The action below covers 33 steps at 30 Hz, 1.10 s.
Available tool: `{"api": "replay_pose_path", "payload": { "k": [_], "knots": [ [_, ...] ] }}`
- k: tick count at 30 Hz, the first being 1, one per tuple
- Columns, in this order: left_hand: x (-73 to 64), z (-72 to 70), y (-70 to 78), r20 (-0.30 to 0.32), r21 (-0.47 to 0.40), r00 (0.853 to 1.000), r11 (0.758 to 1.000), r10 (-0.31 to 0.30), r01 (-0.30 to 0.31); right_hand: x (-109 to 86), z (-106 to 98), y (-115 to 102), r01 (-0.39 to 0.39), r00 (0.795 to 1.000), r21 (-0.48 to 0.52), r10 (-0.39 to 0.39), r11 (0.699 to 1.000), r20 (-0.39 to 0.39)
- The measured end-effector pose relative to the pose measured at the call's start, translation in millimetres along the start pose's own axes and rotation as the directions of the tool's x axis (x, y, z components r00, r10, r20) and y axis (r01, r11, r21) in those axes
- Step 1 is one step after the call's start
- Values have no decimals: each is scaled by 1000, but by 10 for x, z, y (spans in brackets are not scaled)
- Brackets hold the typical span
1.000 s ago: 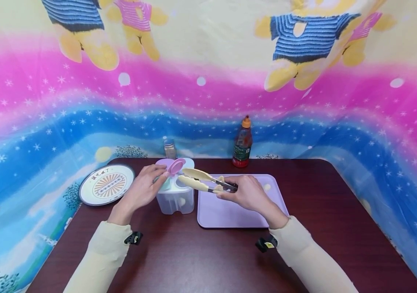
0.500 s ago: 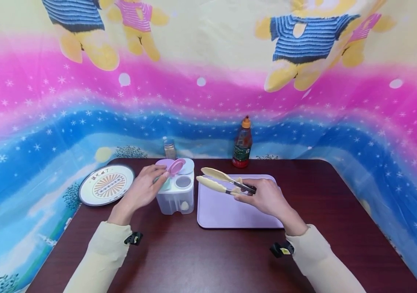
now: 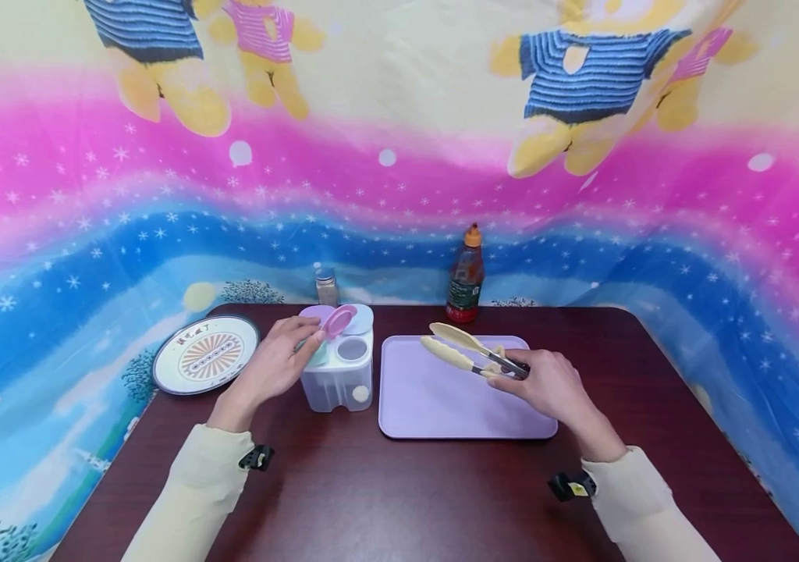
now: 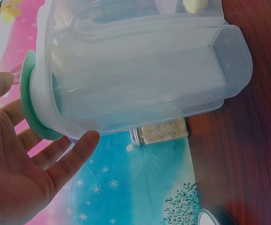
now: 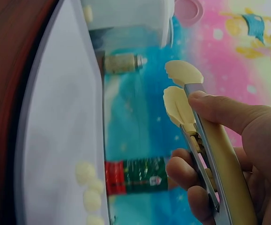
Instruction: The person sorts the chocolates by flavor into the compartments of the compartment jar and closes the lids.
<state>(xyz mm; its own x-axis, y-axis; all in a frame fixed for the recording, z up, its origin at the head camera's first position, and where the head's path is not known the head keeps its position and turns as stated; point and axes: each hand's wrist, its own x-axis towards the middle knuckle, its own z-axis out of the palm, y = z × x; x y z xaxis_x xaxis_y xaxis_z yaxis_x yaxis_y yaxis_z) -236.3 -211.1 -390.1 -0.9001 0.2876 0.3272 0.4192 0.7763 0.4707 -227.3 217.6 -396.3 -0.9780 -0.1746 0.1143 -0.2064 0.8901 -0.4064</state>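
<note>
My left hand (image 3: 276,359) reaches over a clear storage container (image 3: 332,382) and holds up its pink flip lid (image 3: 339,320) between thumb and finger. Below that lid the round opening (image 3: 353,350) is uncovered. A pale round piece (image 3: 360,393) shows through the container's front wall. In my right hand (image 3: 547,382) are cream-tipped tongs (image 3: 452,347), held above the lilac tray (image 3: 413,410). The tips stand apart with nothing between them. Several pale round pieces (image 5: 92,199) lie on the tray in the right wrist view; the right hand hides them in the head view.
A patterned plate (image 3: 210,355) lies left of the container. Behind it stands a small shaker jar (image 3: 326,289). A red sauce bottle (image 3: 466,281) stands behind the tray. A printed cloth (image 3: 399,179) hangs around the dark wooden table (image 3: 385,499).
My right hand has moved right with the tongs, from over the container's opening to above the tray. A pale piece now shows lower inside the container. My left hand stays at the pink lid.
</note>
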Motion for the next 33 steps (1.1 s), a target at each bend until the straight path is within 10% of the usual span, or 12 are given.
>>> {"api": "replay_pose_path", "payload": {
  "k": [33],
  "knots": [
    [6, -5, 13, -2, -6, 1000, 1000, 8, -8, -119, 161, 705, -146, 986, -152, 155, 978, 54]
  ]
}}
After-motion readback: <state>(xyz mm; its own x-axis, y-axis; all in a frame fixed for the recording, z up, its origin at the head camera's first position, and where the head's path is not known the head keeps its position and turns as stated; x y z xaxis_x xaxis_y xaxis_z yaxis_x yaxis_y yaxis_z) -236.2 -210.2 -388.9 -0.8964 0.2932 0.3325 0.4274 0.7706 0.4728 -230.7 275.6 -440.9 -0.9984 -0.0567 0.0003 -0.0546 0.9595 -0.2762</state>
